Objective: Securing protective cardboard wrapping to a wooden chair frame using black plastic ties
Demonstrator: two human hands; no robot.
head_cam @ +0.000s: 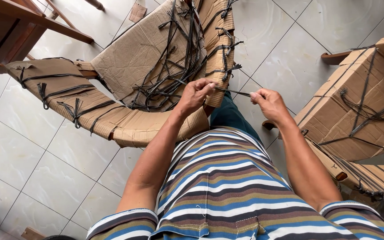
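Seen from above, looking down the wearer's striped shirt (218, 186) to a floor of pale tiles (36, 169). Both bare hands are raised in front of the chest, near each other but apart. The left hand (196, 95) is closed, fingertips pinched on one end of a thin black plastic strap (234, 92). The right hand (268, 102) is closed too, pinching the other end, so the strap runs taut and nearly level between them. Which finger presses where is hard to make out, as the knuckles cover the grip.

Just beyond the left hand stands a piece of furniture wrapped in brown cardboard (134, 62), bound with many black straps knotted in a tangle (174, 66). The cardboard hides nearly all of what is under it; only bits of brown wood peek out. Its top is cut off by the upper edge.

At the right, a second cardboard-wrapped piece (356, 106) with its own straps runs out of the right edge, just beside the right forearm. A dark wooden frame (10, 31) fills the upper left corner, partly cut off. Teal trousers (227, 115) show below the strap.

Bare tiles lie open at lower left and at the upper middle, between the two wrapped pieces.
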